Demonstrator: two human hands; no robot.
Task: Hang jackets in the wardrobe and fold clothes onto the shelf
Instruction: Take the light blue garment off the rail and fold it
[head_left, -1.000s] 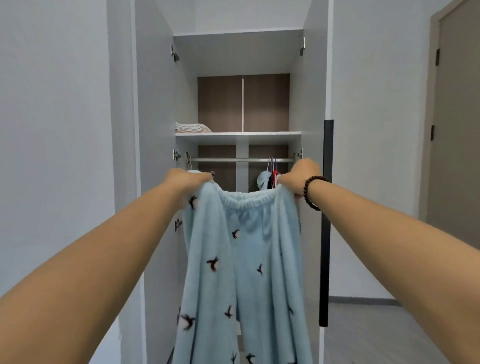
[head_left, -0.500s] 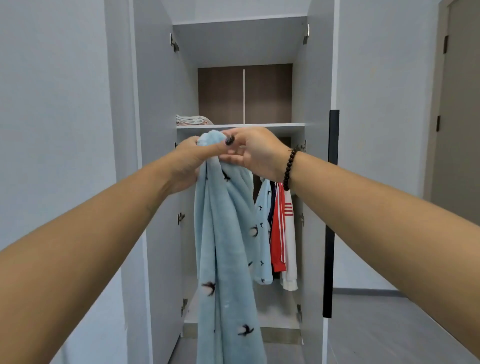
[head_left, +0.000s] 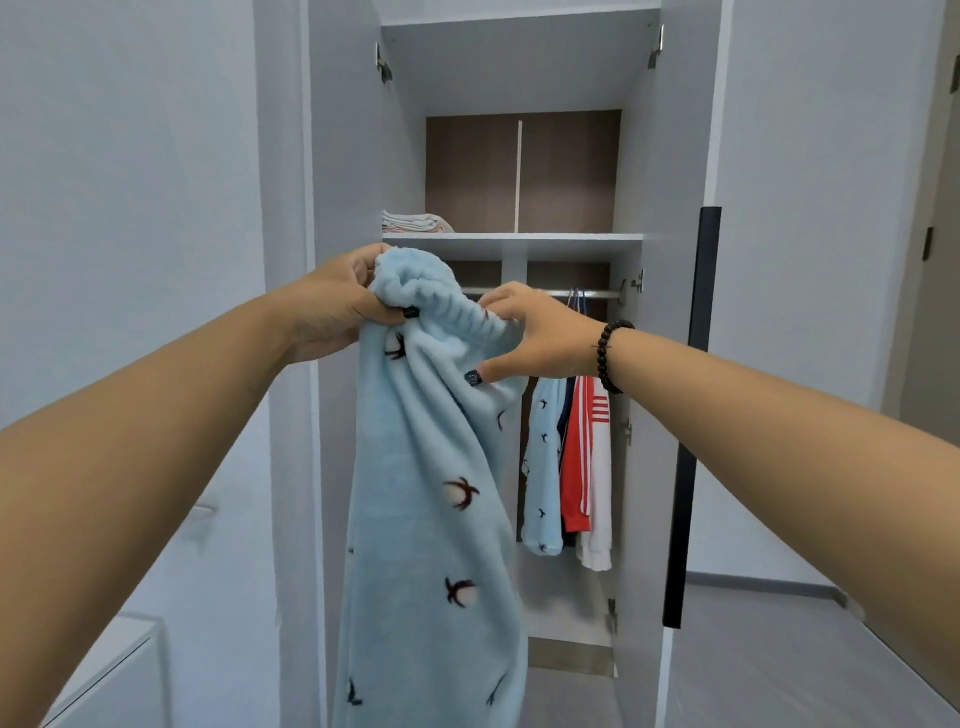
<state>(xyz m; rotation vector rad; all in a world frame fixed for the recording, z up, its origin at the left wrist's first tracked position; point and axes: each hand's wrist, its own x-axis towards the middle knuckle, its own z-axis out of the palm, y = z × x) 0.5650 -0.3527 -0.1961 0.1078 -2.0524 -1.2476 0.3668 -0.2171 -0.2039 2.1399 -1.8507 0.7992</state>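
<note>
Both hands hold up light-blue fleece trousers (head_left: 431, 499) before the open wardrobe (head_left: 670, 312): the left hand (head_left: 337, 312) grips the bunched waistband, the right hand (head_left: 540, 338) pinches it alongside. Jackets (head_left: 576, 457) hang inside; folded cloth (head_left: 415, 222) lies on the shelf (head_left: 519, 239).

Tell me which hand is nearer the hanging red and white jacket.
Right. The right hand grips the blue pants just above-left of the red and white jacket; the left hand grips the waistband farther left.

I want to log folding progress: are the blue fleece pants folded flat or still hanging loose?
Hanging loose: the blue fleece pants dangle from the waistband, held by the left hand and right hand.
</note>
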